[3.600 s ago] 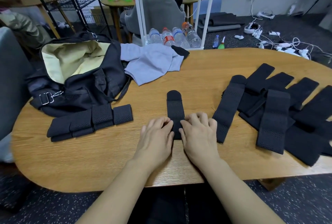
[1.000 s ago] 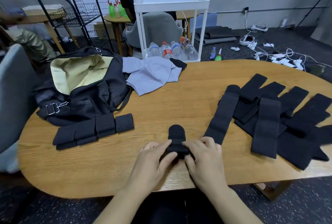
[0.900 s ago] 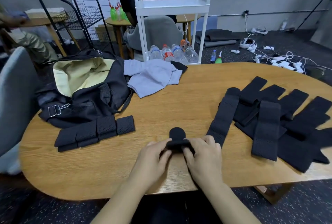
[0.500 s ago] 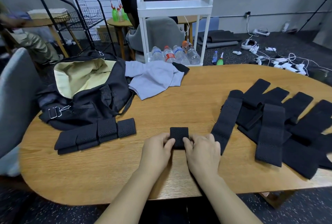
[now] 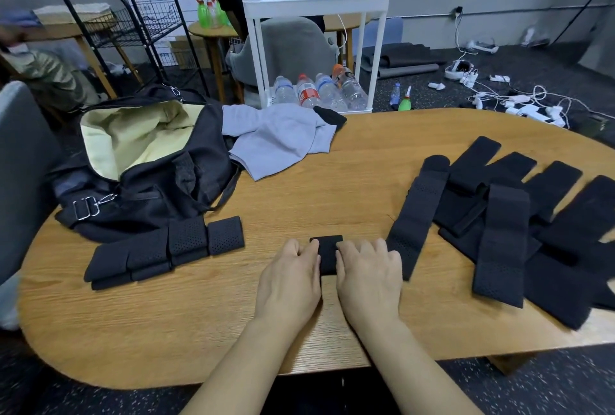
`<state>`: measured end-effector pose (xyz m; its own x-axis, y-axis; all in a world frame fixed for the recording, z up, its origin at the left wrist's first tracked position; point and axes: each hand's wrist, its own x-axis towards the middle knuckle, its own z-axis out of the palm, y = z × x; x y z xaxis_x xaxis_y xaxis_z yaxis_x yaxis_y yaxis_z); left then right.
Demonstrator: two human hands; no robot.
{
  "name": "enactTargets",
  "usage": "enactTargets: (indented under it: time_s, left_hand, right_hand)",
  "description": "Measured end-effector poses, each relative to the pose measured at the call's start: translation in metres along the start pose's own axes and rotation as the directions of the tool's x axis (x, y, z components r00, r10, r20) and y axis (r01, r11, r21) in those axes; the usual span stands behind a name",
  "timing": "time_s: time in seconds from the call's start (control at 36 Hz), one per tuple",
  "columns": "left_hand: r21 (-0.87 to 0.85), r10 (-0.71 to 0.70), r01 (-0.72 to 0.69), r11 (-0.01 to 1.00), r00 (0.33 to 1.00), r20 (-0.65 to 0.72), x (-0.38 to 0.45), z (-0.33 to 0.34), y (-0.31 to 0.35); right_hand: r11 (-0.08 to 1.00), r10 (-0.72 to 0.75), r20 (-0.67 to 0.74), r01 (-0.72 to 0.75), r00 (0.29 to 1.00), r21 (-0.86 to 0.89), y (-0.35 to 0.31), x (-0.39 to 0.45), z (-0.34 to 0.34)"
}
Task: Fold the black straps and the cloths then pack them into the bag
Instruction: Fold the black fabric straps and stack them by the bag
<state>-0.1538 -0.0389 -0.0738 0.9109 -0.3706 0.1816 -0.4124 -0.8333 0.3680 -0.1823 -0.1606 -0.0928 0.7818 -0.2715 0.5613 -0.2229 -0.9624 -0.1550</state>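
Black folded strap (image 5: 327, 253), small flat rectangle, between both hands

both forearms were bare up to the lower frame edge, with no sleeve showing on either. the left hand (image 5: 289, 284) and the right hand (image 5: 367, 276) were bare too, each showing four fingers and knuckles from above, fingernails short and unpainted where visible.

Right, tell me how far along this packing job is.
Done: a row of folded straps lies beside the open bag. In hand: the left hand and right hand press a just-folded strap flat. Left: the pile of unfolded straps, the grey cloth, and packing; no strap is visible in the bag.
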Motion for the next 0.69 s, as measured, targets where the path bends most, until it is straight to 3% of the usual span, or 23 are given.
enactTargets:
  time_s: [0.31,0.5,0.69]
  left_hand:
    - [-0.025,0.125,-0.123,0.992,0.987,0.097,-0.015,-0.008,-0.019]
    - [-0.132,0.169,-0.173,0.976,0.985,-0.038,-0.035,-0.002,-0.026]
    - [-0.133,0.111,-0.124,0.983,0.989,-0.099,-0.051,-0.007,-0.033]
  right_hand:
    - [0.984,-0.067,0.146,0.042,0.987,0.17,0.004,-0.021,-0.019]
    - [0.979,-0.061,0.167,0.026,0.984,0.204,-0.007,-0.033,-0.025]
    - [0.961,-0.088,0.211,0.027,0.974,0.277,-0.02,-0.04,-0.028]
